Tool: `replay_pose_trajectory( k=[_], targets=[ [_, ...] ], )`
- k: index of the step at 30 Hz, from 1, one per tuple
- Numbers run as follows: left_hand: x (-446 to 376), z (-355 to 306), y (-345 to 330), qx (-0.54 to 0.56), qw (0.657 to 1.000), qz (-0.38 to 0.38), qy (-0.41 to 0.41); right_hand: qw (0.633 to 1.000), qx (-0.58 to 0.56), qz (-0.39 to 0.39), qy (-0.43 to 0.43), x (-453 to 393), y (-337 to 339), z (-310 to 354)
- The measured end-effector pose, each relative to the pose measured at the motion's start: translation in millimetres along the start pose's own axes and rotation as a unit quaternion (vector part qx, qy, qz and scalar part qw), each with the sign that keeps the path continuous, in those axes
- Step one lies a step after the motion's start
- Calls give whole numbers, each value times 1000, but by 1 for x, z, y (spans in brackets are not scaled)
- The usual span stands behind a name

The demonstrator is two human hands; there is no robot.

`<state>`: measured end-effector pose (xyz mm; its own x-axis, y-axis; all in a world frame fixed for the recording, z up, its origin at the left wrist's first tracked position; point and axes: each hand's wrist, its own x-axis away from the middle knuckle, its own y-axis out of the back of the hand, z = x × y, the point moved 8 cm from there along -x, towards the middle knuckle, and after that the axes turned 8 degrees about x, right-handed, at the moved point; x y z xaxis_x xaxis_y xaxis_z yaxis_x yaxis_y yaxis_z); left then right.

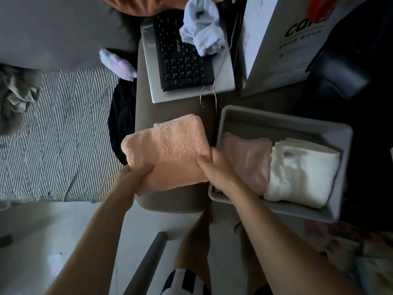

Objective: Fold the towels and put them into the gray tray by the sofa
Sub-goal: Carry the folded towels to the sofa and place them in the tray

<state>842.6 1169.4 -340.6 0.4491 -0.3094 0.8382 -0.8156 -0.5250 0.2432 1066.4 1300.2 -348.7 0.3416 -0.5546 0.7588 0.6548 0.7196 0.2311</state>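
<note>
We look down on a narrow taupe bench [176,107] running away from us, with pale floor below and a grey-and-white zigzag rug [59,133] off to its left. At the far end of the bench a black keyboard [180,54] sits on top of a closed silver laptop [221,81], and a crumpled white cloth [202,30] lies over the keyboard's right side. A thin wire hanger [209,92] hooks past the laptop's near edge. To the right stands a white printed box [274,39].

Just beside the bench on the right we see the gray tray [282,120] — inside it a folded pink towel [244,160] lies on the left, touching a folded cream towel [302,173] on the right.

On the near end of the bench rests a folded peach towel [170,150]. Our left hand [136,175] grips its near left corner, fingers curled round the edge; our right hand [214,167] grips its near right corner — thumb on top, just beside the tray's left wall.
</note>
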Motion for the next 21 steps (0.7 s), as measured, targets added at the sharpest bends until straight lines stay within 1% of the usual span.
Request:
replay_pose_trajectory(
  k=[2, 4, 6, 8, 9, 10, 11, 12, 13, 14, 15, 16, 18, 19, 20, 21],
  targets=[
    [25, -8, -26, 13, 997, 64, -35, 999, -33, -34, 9, 22, 29, -18],
    [47, -16, -65, -2, 989, 125, -73, 994, -33, -99, 13, 48, 65, -44],
    [59, -15, -112, -31, 981, 163, -96, 987, -35, -154, 9, 68, 99, -79],
    [61, -5, -156, -66, 980, 162, -93, 987, -20, -156, -21, 76, 120, -117],
    [61, 2, -176, -105, 980, 150, -84, 990, 1, -137, -42, 75, 125, -136],
    [61, 7, -192, -201, 967, 128, -94, 992, 28, -111, -60, 70, 127, -154],
    [63, 9, -206, -331, 929, 96, -132, 992, 53, -91, -75, 64, 128, -170],
    [67, 11, -219, -443, 875, 57, -188, 989, 68, -95, -92, 59, 130, -181],
    [74, 11, -231, -505, 827, 28, -245, 985, 68, -116, -105, 53, 134, -188],
    [81, 12, -243, -526, 800, 18, -288, 981, 64, -143, -115, 48, 138, -194],
    [81, 17, -254, -532, 790, 27, -302, 977, 59, -161, -127, 43, 139, -197],
    [77, 22, -261, -528, 796, 44, -293, 974, 51, -167, -142, 39, 139, -198],
    [59, 31, -266, -505, 828, 75, -234, 974, 37, -154, -164, 33, 138, -200],
    [53, 31, -268, -489, 840, 83, -221, 975, 37, -153, -160, 32, 140, -199],
    [50, 28, -270, -463, 851, 86, -231, 976, 36, -161, -139, 31, 143, -196],
    [48, 22, -272, -429, 861, 88, -260, 979, 28, -176, -103, 32, 147, -191]
  ],
)
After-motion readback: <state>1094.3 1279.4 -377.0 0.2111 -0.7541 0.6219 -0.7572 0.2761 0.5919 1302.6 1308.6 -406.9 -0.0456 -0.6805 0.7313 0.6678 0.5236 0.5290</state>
